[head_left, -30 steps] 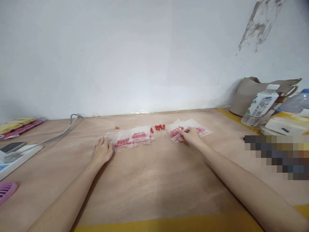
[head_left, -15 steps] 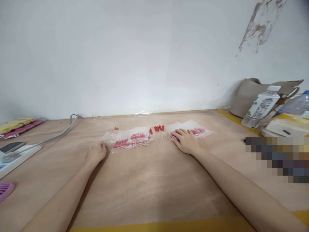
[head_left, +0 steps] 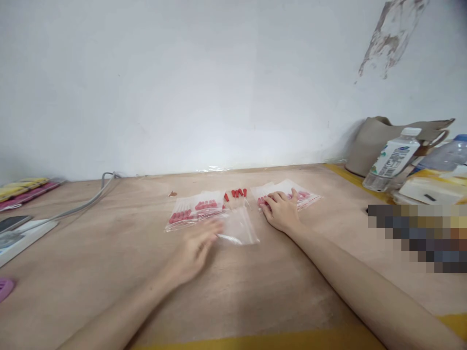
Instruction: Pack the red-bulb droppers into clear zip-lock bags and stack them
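My left hand (head_left: pixel 199 243), blurred by motion, pinches the edge of an empty clear zip bag (head_left: pixel 239 228). That bag is just in front of several loose droppers with red bulbs (head_left: pixel 235 194), partly covering their thin clear tips. Left of the droppers lie overlapping zip bags (head_left: pixel 180 215) with rows of red bulbs showing through. My right hand (head_left: pixel 280 209) rests with fingers spread on another group of filled zip bags (head_left: pixel 308 197) on the right, hiding part of the red bulbs inside.
A grey cable (head_left: pixel 85 199) runs to a white power strip (head_left: pixel 29 243) at left, beside a phone (head_left: pixel 14 222). Yellow and magenta packets (head_left: pixel 29 192) lie at far left. At right stand a water bottle (head_left: pixel 392 160), a grey-beige bag (head_left: pixel 368 146) and a tissue pack (head_left: pixel 430 192).
My left hand has moved right from the left end of the bags, carrying the clear zip bag in front of the droppers. The right hand stays on the right-hand bags.
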The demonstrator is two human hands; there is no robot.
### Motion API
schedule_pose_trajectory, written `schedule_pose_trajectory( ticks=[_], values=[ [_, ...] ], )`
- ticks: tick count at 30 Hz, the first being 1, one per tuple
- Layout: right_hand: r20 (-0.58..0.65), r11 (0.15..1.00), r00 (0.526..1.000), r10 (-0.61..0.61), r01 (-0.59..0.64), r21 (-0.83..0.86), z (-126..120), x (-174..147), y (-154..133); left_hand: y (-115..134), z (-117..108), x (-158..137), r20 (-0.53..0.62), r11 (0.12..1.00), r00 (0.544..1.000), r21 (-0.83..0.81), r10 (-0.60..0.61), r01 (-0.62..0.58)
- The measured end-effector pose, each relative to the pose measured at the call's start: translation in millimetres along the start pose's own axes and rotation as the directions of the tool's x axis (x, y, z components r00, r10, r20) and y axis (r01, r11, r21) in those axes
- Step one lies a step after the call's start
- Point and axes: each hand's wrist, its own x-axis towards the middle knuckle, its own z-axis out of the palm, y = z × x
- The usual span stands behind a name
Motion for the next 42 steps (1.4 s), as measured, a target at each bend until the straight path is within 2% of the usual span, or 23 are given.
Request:
schedule_pose_trajectory(
  ticks=[1,3,6,9,15,19,22,25,27,29,32,35,42],
  values=[
    [-0.012,1.0,1.0,0.027,-0.027,0.0,-2,1,0,9,10,-2,0.156,0.995,0.983,-0.024,0.099,-0.097],
    [-0.005,0.995,0.996,0.093,-0.093,0.029,-5,7,-2,22,22,-5,0.245,0.982,0.951,-0.046,0.187,-0.181],
    [0.134,0.958,0.971,0.198,-0.221,0.186,-4,27,-10,26,23,-5,0.203,0.981,0.96,-0.076,0.19,-0.178],
    [0.265,0.899,0.926,0.268,-0.339,0.278,10,55,-24,24,19,-4,0.199,0.97,0.956,-0.16,0.215,-0.185],
    [0.352,0.827,0.849,0.393,-0.494,0.269,51,93,-45,23,18,-5,0.261,0.943,0.922,-0.247,0.288,-0.225],
    [0.321,0.776,0.837,0.443,-0.537,0.33,47,99,-39,22,18,-3,0.334,0.948,0.9,-0.239,0.282,-0.208],
    [0.215,0.759,0.866,0.45,-0.499,0.419,23,87,-21,21,18,-3,0.361,0.953,0.89,-0.219,0.279,-0.21],
    [0.141,0.708,0.868,0.476,-0.473,0.524,-6,54,3,22,19,-2,0.333,0.958,0.906,-0.204,0.261,-0.201],
    [0.167,0.493,0.824,0.542,-0.473,0.73,-23,24,16,22,19,-2,0.276,0.964,0.932,-0.189,0.234,-0.186],
    [0.238,0.331,0.792,0.562,-0.479,0.813,-35,-4,24,22,20,-2,0.214,0.969,0.954,-0.177,0.211,-0.175],
    [0.27,0.204,0.766,0.583,-0.459,0.864,-43,-34,25,20,22,-2,0.198,0.973,0.961,-0.164,0.194,-0.162],
    [0.282,0.134,0.763,0.581,-0.432,0.892,-41,-46,21,18,24,-3,0.248,0.977,0.952,-0.152,0.181,-0.147],
    [0.357,0.058,0.774,0.523,-0.45,0.891,-36,-51,9,16,23,-4,0.3,0.982,0.937,-0.109,0.181,-0.155]
  ],
)
